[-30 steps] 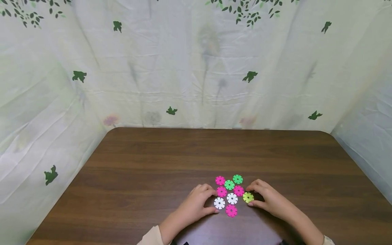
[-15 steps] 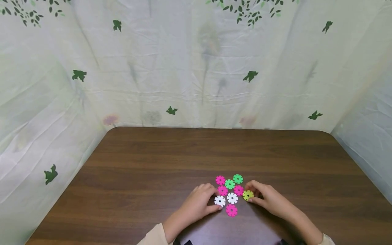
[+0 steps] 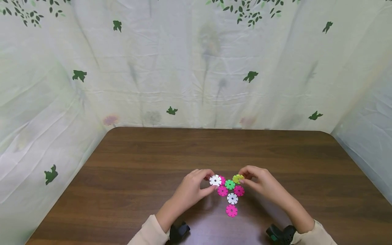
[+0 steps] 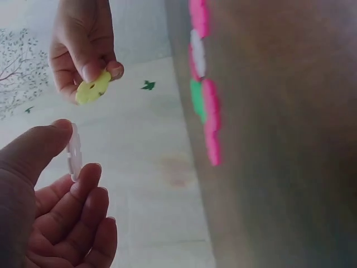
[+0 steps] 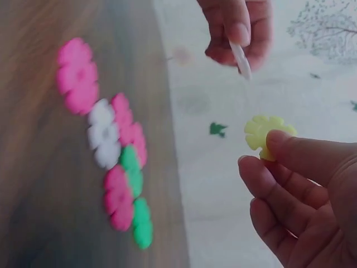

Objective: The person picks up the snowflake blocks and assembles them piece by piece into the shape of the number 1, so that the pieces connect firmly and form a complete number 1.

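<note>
My left hand point(image 3: 194, 185) pinches a white notched plastic disc point(image 3: 217, 183) between thumb and fingers, held edge-on in the left wrist view. In my right hand point(image 3: 264, 183) a yellow notched disc point(image 3: 236, 179) is pinched, its flower-like rim showing in the right wrist view. Both discs are raised off the table and face each other across a gap. Below them lie a white disc point(image 3: 232, 201), a green disc point(image 3: 230, 187) and several pink discs point(image 3: 231, 214). A second green disc point(image 5: 143, 223) shows in the right wrist view; the yellow disc covers it in the head view.
The discs lie flat in a loose cluster on a brown wooden table point(image 3: 153, 163). Behind the table hangs a pale curtain point(image 3: 183, 68) with green bird and leaf prints. Dark wrist cameras sit near both sleeves point(image 3: 153, 229).
Both hands have lifted from the table and moved up and away from the body, the left taking the white disc and the right the yellow disc from the cluster's sides.
</note>
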### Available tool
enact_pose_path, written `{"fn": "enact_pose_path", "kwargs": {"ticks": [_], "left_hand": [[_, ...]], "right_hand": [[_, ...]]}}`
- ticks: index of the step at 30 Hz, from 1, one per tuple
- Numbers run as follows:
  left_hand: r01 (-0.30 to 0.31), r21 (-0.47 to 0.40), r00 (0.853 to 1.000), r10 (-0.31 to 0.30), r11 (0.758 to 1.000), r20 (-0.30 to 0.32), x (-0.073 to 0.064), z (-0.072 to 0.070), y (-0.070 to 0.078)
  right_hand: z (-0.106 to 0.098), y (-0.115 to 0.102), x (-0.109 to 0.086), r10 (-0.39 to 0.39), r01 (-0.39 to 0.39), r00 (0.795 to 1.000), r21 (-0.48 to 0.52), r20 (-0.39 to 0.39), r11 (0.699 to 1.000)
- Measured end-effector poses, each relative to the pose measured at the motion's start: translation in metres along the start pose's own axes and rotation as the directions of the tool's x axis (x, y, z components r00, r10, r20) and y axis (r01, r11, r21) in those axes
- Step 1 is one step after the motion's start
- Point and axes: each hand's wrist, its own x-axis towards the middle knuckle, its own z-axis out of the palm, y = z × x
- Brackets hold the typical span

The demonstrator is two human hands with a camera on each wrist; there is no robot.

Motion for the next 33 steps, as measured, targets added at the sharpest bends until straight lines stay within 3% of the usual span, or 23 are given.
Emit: {"fn": "enact_pose_path", "kwargs": {"ticks": [6,12,15,19,21,23,26,28,30,33], "left_hand": [[-0.071,-0.035,0.996,0.069,0.997,-0.063,0.008,-0.006,0.002],[-0.108,-0.022,0.992,0.106,0.994,-0.063,0.009,-0.007,0.002],[-0.110,-0.051,0.993,0.107,0.993,-0.058,0.008,-0.006,0.002],[-0.056,-0.184,0.998,0.048,0.981,-0.050,0.008,-0.003,0.004],[0.013,-0.285,0.999,-0.021,0.958,-0.025,0.008,-0.003,0.005],[0.104,-0.384,0.994,-0.109,0.918,0.011,0.008,-0.002,0.008],[0.230,-0.507,0.971,-0.231,0.830,0.063,0.009,-0.003,0.013],[0.267,-0.561,0.960,-0.269,0.784,0.081,0.010,-0.006,0.019],[0.281,-0.591,0.955,-0.284,0.757,0.090,0.011,-0.009,0.024],[0.281,-0.592,0.955,-0.280,0.755,0.096,0.011,-0.010,0.026]], "right_hand": [[0.006,-0.012,0.015,-0.113,0.115,0.992,0.046,-0.049,0.992],[0.012,-0.017,0.019,-0.145,0.151,0.986,0.071,-0.078,0.986],[0.013,-0.017,0.020,-0.148,0.154,0.985,0.069,-0.083,0.986],[0.014,-0.019,0.020,-0.179,0.186,0.979,0.072,-0.096,0.980],[0.014,-0.021,0.020,-0.203,0.212,0.973,0.072,-0.108,0.975],[0.014,-0.023,0.020,-0.224,0.233,0.967,0.064,-0.124,0.970],[0.015,-0.027,0.021,-0.239,0.249,0.959,0.048,-0.152,0.967],[0.015,-0.032,0.021,-0.253,0.264,0.953,0.044,-0.169,0.964],[0.014,-0.039,0.022,-0.270,0.283,0.945,0.045,-0.184,0.958],[0.013,-0.048,0.023,-0.278,0.292,0.942,0.051,-0.191,0.955]]}}
